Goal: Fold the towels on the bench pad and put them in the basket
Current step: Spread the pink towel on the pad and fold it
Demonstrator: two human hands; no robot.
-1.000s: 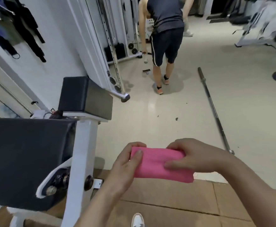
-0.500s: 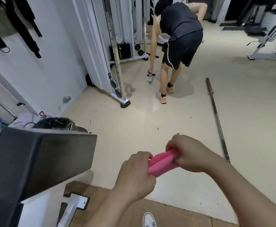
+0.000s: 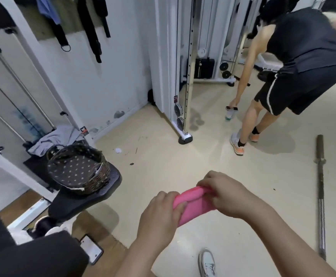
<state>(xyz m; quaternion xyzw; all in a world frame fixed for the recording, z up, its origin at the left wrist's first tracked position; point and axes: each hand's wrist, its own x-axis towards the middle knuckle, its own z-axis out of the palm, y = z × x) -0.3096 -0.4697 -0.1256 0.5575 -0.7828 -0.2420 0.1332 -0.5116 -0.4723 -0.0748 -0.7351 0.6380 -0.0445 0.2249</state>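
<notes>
The basket (image 3: 102, 175) comes into view at left while the left hand (image 3: 159, 215) and right hand (image 3: 228, 194) each grip an end of the folded pink towel (image 3: 193, 205).

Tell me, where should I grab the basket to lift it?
Probably by the rim, one hand on each side, coming down from above. The basket sits open-topped on the black seat, so its rim is free while its bottom is not. Come from the open floor side: the white frame stands close behind it.
</notes>
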